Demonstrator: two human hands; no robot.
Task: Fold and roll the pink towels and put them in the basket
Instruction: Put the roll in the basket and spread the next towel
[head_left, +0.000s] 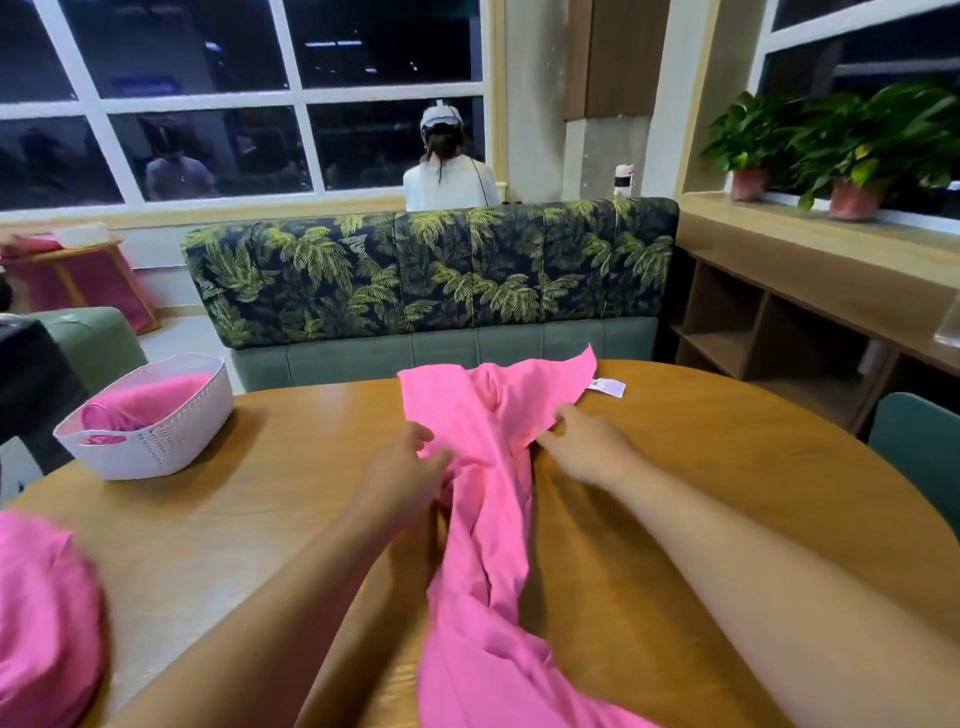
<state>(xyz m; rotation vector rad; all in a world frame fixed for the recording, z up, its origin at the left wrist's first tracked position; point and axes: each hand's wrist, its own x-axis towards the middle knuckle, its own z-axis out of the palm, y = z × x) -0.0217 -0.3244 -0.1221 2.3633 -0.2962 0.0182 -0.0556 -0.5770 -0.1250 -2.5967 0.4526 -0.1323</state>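
A crumpled pink towel (483, 499) lies lengthwise down the middle of the round wooden table (701, 467), a white label (607, 387) showing at its far right corner. My left hand (402, 467) pinches the towel's left edge. My right hand (584, 444) grips its right edge. At the table's far left stands a white perforated basket (150, 447) with a rolled pink towel (140, 402) in it. Another heap of pink towel (41, 618) lies at the near left edge.
Behind the table stands a leaf-patterned bench (431, 270), and a person (449, 176) sits beyond it facing the window. Wooden shelves (769, 322) with potted plants (852, 150) run along the right. A teal chair (919, 441) is at the table's right.
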